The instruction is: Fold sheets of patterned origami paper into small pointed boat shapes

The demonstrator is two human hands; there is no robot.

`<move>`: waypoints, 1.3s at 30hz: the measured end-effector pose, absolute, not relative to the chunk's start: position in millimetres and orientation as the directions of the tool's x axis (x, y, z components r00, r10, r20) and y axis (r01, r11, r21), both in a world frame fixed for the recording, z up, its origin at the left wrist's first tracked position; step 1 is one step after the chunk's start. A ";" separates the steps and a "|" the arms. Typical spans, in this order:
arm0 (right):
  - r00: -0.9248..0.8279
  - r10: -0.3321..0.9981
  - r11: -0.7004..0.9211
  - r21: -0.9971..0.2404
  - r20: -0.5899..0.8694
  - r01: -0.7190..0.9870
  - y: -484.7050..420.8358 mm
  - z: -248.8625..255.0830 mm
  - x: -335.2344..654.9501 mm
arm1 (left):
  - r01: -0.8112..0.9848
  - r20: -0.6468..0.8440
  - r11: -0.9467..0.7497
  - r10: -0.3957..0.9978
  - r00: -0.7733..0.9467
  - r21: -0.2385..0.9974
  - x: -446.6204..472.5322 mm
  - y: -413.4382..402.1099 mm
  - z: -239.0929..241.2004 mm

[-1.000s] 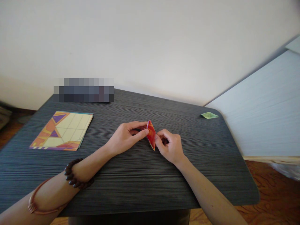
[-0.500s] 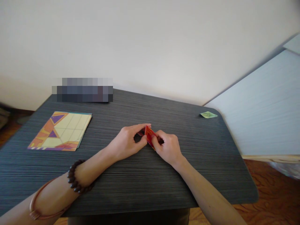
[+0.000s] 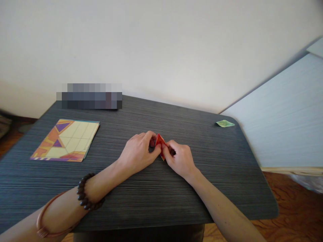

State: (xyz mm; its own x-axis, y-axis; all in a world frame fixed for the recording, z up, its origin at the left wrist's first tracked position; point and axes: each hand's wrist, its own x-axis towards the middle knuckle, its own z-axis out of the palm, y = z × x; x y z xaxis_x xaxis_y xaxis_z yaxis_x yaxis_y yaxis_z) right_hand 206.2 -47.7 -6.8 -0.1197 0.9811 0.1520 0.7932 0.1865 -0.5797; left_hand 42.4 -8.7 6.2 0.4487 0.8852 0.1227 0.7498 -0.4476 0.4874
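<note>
Centrally, the left grip [image 3: 139, 150] and right grip [image 3: 180, 157] are pinching a pointed red folded paper [image 3: 159, 138] over the dark, streaky worktop [image 3: 141, 201]; a pale-green paper diamond [image 3: 225, 123] is lying toward two o'clock, multicoloured paper squares [image 3: 68, 139] toward nine.

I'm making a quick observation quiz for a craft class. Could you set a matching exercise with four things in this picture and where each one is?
Things
1. folded red paper
2. folded green paper
3. patterned paper stack
4. beaded bracelet

Places
A. around the left wrist
B. near the far right corner of the table
C. in the grip of the left hand and right hand
D. lying flat on the left side of the table

Right pairs: 1-C, 2-B, 3-D, 4-A
</note>
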 end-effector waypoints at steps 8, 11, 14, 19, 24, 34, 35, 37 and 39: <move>-0.025 0.991 0.089 -0.511 0.131 0.855 -45.2 -5.0 207.1 | 0.813 0.074 -0.450 0.887 0.457 0.370 36.5 -4.6 4.2; -0.029 0.991 0.086 -0.468 0.128 0.880 -44.7 -3.8 208.6 | 0.805 0.056 -0.437 0.889 0.455 0.402 35.5 -3.1 5.6; -0.076 0.990 0.120 -0.443 0.116 0.888 -44.8 -4.0 209.0 | 0.798 0.058 -0.471 0.871 0.487 0.375 36.2 -2.8 7.1; -0.137 0.983 0.173 -0.386 0.119 0.906 -44.7 -5.6 209.2 | 0.796 0.100 -0.536 0.841 0.531 0.279 37.5 -3.9 5.1; -0.177 0.977 0.207 -0.347 0.117 0.915 -44.1 -6.5 209.8 | 0.830 0.117 -0.520 0.854 0.507 0.202 36.8 -5.0 2.5; -0.130 0.991 0.127 -0.285 0.008 0.950 -42.5 1.4 212.2 | 0.804 0.040 -0.559 0.825 0.563 0.204 31.7 2.6 6.2; -0.131 0.991 0.128 -0.295 0.010 0.947 -42.6 1.5 212.4 | 0.784 0.042 -0.581 0.808 0.587 0.219 30.4 3.8 5.2; -0.146 0.988 0.151 -0.326 0.038 0.933 -42.9 0.5 212.8 | 0.739 0.050 -0.628 0.769 0.637 0.241 27.6 5.9 2.8; -0.186 0.980 0.201 -0.344 0.076 0.917 -43.0 -1.7 213.4 | 0.712 0.067 -0.657 0.745 0.664 0.249 25.2 7.4 0.9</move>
